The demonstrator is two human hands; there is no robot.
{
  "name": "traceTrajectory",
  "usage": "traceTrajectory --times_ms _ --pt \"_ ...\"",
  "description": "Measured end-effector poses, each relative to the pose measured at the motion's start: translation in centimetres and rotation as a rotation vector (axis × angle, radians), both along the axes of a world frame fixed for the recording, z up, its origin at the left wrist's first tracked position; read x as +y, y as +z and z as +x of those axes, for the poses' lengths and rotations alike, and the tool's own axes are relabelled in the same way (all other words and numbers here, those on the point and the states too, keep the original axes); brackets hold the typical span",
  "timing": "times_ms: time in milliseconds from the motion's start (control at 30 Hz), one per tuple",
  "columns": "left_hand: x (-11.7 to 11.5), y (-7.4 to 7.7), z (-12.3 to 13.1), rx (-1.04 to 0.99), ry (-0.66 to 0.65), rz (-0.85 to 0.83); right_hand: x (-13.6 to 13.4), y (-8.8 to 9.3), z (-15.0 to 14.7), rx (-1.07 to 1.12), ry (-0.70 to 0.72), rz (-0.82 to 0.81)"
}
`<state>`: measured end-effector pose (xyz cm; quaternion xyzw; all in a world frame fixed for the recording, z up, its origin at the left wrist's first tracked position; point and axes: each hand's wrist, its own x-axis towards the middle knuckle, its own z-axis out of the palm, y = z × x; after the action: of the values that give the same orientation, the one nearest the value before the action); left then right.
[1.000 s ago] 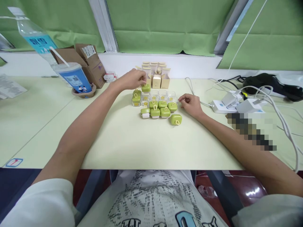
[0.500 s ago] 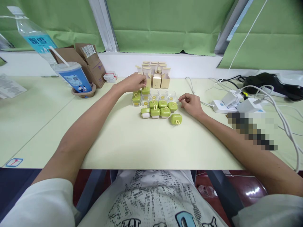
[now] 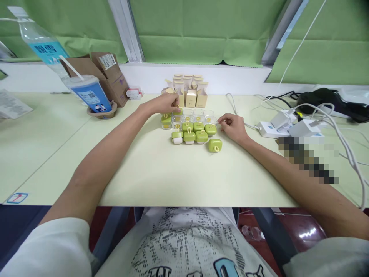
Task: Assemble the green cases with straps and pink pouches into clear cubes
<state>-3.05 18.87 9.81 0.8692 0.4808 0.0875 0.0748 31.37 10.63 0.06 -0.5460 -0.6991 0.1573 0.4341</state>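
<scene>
Clear square jars (image 3: 198, 115) with a yellow mark inside stand in rows at the middle of the table. My left hand (image 3: 167, 103) reaches over the back left of them, its fingers pressed together on a green lid (image 3: 178, 112) on a back-row jar. Another green-lidded jar (image 3: 166, 121) is just in front of that hand. To the right of the rows, my right hand (image 3: 233, 126) rests with curled fingers, fingertips at the edge of the rightmost jar (image 3: 211, 117); what they pinch, if anything, is hidden. Several green lids (image 3: 189, 135) with loops lie in front, and one lid (image 3: 215, 145) sits apart.
Small open cardboard boxes (image 3: 191, 99) stand behind the jars. A blue cup (image 3: 91, 96), a water bottle (image 3: 47, 48) and a brown carton (image 3: 115, 82) are at the left. A power strip (image 3: 272, 129) with chargers and cables lies right.
My left hand has come down slightly, its fingertips now lower on the back-left green lid. My right hand has stayed in place beside the jars.
</scene>
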Motion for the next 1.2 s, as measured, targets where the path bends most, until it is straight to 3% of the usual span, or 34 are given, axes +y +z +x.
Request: traceTrajectory --times_ms 200,567,833,1200 --pt "0.3 -0.5 -0.3 -0.053 -0.002 -0.062 0.1 -0.1 0.0 -0.002 0.002 0.005" --pt "0.0 -0.5 0.0 -0.005 -0.029 -0.024 0.3 -0.2 0.1 -0.011 0.003 0.013" --pt "1.1 -0.8 -0.5 -0.123 -0.061 -0.062 0.2 -0.2 0.1 -0.031 -0.019 0.035" --pt "1.0 -1.1 -0.4 -0.237 0.009 -0.139 0.1 -0.1 0.1 -0.037 -0.001 0.026"
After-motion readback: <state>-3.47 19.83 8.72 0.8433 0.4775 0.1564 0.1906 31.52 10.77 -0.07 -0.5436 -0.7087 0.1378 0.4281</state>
